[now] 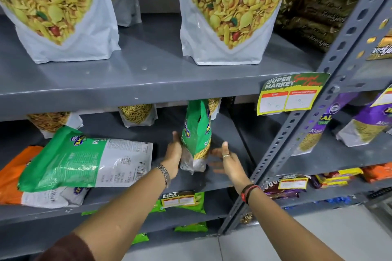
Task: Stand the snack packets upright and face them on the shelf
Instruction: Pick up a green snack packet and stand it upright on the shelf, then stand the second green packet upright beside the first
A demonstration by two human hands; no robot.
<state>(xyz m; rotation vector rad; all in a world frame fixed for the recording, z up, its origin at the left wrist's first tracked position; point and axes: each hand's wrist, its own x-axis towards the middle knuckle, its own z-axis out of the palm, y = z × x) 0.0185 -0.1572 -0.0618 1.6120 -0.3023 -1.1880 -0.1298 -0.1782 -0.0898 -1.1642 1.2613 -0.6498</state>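
The head view looks down at a grey metal shelf (222, 180). Near the centre a green snack packet (196, 133) stands upright on it, its narrow edge turned toward the camera. The left hand (172, 154) lies flat against the packet's side at 9 o'clock, fingers stretched, touching it. The right hand (226, 155) is spread and released at 3 o'clock of the packet, just beside it; I cannot tell if it touches. At 9 o'clock of the hands a second green packet (84, 161) lies flat, back side up, on top of an orange packet (12, 171) and a white one (53, 197). At 12 o'clock, on the upper shelf (148, 89), stand two big mixture bags (229, 10). A yellow price tag (290, 95) hangs at 2 o'clock
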